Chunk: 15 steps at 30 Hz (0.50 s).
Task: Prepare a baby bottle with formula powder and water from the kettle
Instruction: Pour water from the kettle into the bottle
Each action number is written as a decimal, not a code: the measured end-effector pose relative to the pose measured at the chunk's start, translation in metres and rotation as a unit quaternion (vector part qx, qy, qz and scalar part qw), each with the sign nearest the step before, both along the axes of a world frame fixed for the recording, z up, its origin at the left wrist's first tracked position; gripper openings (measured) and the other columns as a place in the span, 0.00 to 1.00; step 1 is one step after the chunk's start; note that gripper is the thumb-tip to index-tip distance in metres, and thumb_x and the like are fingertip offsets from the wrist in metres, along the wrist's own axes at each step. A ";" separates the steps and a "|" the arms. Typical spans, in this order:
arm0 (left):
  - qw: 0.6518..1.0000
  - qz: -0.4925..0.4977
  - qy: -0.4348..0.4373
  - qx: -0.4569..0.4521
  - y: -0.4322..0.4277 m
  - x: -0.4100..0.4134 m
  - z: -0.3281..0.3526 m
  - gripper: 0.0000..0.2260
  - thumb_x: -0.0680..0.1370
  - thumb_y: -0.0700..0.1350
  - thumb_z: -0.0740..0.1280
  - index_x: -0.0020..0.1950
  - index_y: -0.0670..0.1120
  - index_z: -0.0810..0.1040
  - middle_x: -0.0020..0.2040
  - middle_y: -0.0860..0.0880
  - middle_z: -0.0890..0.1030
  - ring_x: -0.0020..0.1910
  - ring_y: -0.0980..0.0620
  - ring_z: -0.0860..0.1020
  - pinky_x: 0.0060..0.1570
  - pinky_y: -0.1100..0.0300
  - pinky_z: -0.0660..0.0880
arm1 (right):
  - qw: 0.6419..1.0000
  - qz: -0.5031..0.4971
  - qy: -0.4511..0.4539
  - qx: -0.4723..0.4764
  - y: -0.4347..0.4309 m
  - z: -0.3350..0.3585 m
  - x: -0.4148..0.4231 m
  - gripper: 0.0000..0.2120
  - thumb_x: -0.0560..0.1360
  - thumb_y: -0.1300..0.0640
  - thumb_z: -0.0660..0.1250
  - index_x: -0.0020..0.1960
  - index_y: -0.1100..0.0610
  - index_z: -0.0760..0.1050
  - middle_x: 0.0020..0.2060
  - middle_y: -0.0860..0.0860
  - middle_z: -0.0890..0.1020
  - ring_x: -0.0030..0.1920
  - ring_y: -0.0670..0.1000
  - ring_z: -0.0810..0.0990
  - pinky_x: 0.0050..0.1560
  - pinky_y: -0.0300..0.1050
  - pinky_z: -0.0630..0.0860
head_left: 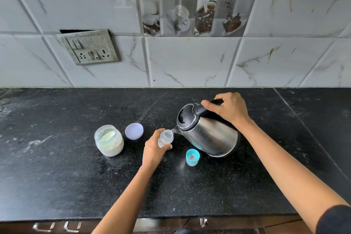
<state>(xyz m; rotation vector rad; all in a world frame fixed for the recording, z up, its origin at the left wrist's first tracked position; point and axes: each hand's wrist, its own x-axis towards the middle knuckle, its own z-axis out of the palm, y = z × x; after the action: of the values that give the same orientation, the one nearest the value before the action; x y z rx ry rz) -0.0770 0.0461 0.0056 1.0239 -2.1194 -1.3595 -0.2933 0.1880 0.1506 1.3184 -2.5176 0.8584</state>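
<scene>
A small clear baby bottle (165, 138) stands open on the black counter, and my left hand (154, 150) grips its lower body. My right hand (228, 109) grips the black handle of a steel kettle (208, 133), which is tilted left with its spout right over the bottle's mouth. A thin stream of water runs from the spout into the bottle. To the left stands an open glass jar of white formula powder (109, 141). Its lilac lid (134, 131) lies beside it. The bottle's teal cap with nipple (192, 157) sits in front of the kettle.
The black stone counter (76, 186) runs to a marble-tiled wall with a switch and socket plate (90, 47) at the left. Drawer handles (57, 226) show below the counter's front edge.
</scene>
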 end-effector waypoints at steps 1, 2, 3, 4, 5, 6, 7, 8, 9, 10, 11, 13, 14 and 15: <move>1.000 0.000 0.000 0.001 0.000 0.000 0.000 0.25 0.65 0.40 0.75 0.56 0.57 0.74 0.49 0.57 0.81 0.49 0.57 0.78 0.50 0.62 0.73 | 1.000 0.001 -0.001 0.001 0.000 0.000 0.000 0.35 0.62 0.25 0.58 0.27 0.59 0.73 0.20 0.54 0.72 0.25 0.54 0.72 0.28 0.43 0.65; 1.000 0.000 -0.001 0.001 0.000 0.000 0.000 0.25 0.65 0.40 0.76 0.57 0.57 0.74 0.49 0.57 0.81 0.49 0.57 0.78 0.50 0.62 0.73 | 1.000 0.001 -0.001 0.002 0.000 0.000 0.000 0.36 0.62 0.25 0.58 0.27 0.59 0.73 0.20 0.54 0.73 0.25 0.54 0.73 0.28 0.43 0.65; 1.000 -0.001 -0.003 0.001 0.000 0.000 0.001 0.25 0.65 0.40 0.76 0.57 0.57 0.74 0.49 0.57 0.80 0.49 0.58 0.78 0.49 0.63 0.72 | 1.000 0.000 -0.001 0.004 0.000 0.000 0.000 0.36 0.62 0.25 0.58 0.27 0.59 0.74 0.20 0.54 0.73 0.25 0.54 0.73 0.29 0.43 0.65; 1.000 -0.001 -0.004 0.000 0.000 0.000 0.001 0.25 0.65 0.40 0.76 0.57 0.57 0.74 0.49 0.58 0.80 0.49 0.58 0.77 0.49 0.64 0.72 | 1.000 -0.001 -0.001 0.005 0.000 0.000 0.000 0.36 0.62 0.24 0.58 0.28 0.59 0.74 0.20 0.54 0.73 0.26 0.54 0.73 0.28 0.43 0.65; 1.000 -0.002 -0.005 0.001 0.000 0.000 0.002 0.25 0.65 0.40 0.76 0.57 0.57 0.74 0.49 0.58 0.80 0.48 0.58 0.77 0.48 0.64 0.72 | 1.000 -0.001 0.000 0.007 0.000 0.001 0.001 0.36 0.62 0.24 0.58 0.28 0.59 0.73 0.20 0.53 0.73 0.26 0.54 0.73 0.28 0.43 0.65; 1.000 -0.002 -0.005 0.003 0.001 0.000 0.003 0.25 0.65 0.40 0.76 0.57 0.57 0.74 0.49 0.59 0.80 0.48 0.59 0.77 0.48 0.65 0.71 | 1.000 0.000 0.000 0.007 0.000 0.001 0.001 0.36 0.62 0.24 0.58 0.27 0.59 0.73 0.20 0.53 0.72 0.25 0.54 0.72 0.28 0.43 0.64; 1.000 -0.003 -0.006 0.004 0.001 0.001 0.004 0.25 0.65 0.40 0.76 0.57 0.57 0.74 0.49 0.59 0.80 0.48 0.59 0.77 0.47 0.65 0.71 | 1.000 0.000 -0.001 0.007 0.000 0.001 0.002 0.36 0.62 0.25 0.58 0.27 0.59 0.72 0.19 0.52 0.71 0.25 0.53 0.71 0.28 0.43 0.64; 1.000 -0.004 -0.007 0.005 0.001 0.001 0.004 0.25 0.65 0.40 0.76 0.57 0.57 0.74 0.49 0.59 0.80 0.48 0.59 0.77 0.47 0.66 0.71 | 1.000 0.000 -0.002 0.007 0.000 0.002 0.002 0.36 0.62 0.25 0.58 0.27 0.59 0.72 0.19 0.52 0.71 0.25 0.53 0.71 0.28 0.43 0.64; 1.000 -0.005 -0.007 0.004 0.001 0.001 0.005 0.24 0.65 0.39 0.76 0.57 0.56 0.74 0.49 0.59 0.80 0.48 0.60 0.77 0.46 0.66 0.70 | 1.000 -0.001 -0.002 0.007 0.001 0.002 0.002 0.35 0.62 0.25 0.58 0.27 0.59 0.73 0.19 0.52 0.72 0.25 0.53 0.72 0.28 0.43 0.65; 1.000 -0.005 -0.008 0.004 0.001 0.001 0.005 0.25 0.66 0.39 0.76 0.57 0.56 0.74 0.49 0.59 0.79 0.48 0.60 0.77 0.46 0.67 0.70 | 1.000 -0.001 -0.002 0.007 0.001 0.002 0.002 0.35 0.62 0.25 0.58 0.27 0.59 0.73 0.20 0.52 0.72 0.25 0.53 0.72 0.28 0.43 0.66; 1.000 -0.005 -0.008 0.004 0.001 0.002 0.005 0.25 0.65 0.39 0.76 0.57 0.56 0.74 0.49 0.59 0.79 0.48 0.60 0.77 0.46 0.67 0.70 | 1.000 -0.001 -0.002 0.007 0.001 0.001 0.002 0.35 0.62 0.25 0.58 0.27 0.59 0.73 0.20 0.52 0.73 0.25 0.53 0.73 0.29 0.44 0.66; 1.000 -0.006 -0.009 0.004 0.001 0.002 0.006 0.25 0.66 0.39 0.76 0.58 0.56 0.74 0.49 0.59 0.79 0.49 0.60 0.77 0.46 0.68 0.70 | 1.000 -0.001 -0.003 0.007 0.001 0.002 0.002 0.35 0.62 0.25 0.58 0.27 0.59 0.73 0.19 0.52 0.72 0.25 0.53 0.72 0.29 0.44 0.66; 1.000 -0.007 -0.009 0.004 0.001 0.002 0.006 0.25 0.66 0.39 0.76 0.58 0.55 0.74 0.49 0.59 0.79 0.49 0.60 0.77 0.46 0.69 0.69 | 1.000 -0.001 -0.003 0.008 0.001 0.002 0.003 0.35 0.62 0.25 0.58 0.27 0.59 0.72 0.19 0.52 0.72 0.25 0.53 0.72 0.29 0.44 0.66; 1.000 -0.008 -0.009 0.005 0.001 0.003 0.006 0.25 0.66 0.39 0.76 0.58 0.55 0.74 0.50 0.59 0.79 0.49 0.60 0.77 0.46 0.69 0.69 | 1.000 -0.001 -0.003 0.009 0.001 0.002 0.003 0.36 0.62 0.25 0.57 0.27 0.59 0.72 0.19 0.52 0.71 0.25 0.53 0.71 0.29 0.44 0.66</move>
<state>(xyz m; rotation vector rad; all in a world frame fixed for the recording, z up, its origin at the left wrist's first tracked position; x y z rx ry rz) -0.0743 0.0472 0.0116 1.0295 -2.1399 -1.3734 -0.2900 0.1885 0.1530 1.3213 -2.5370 0.8418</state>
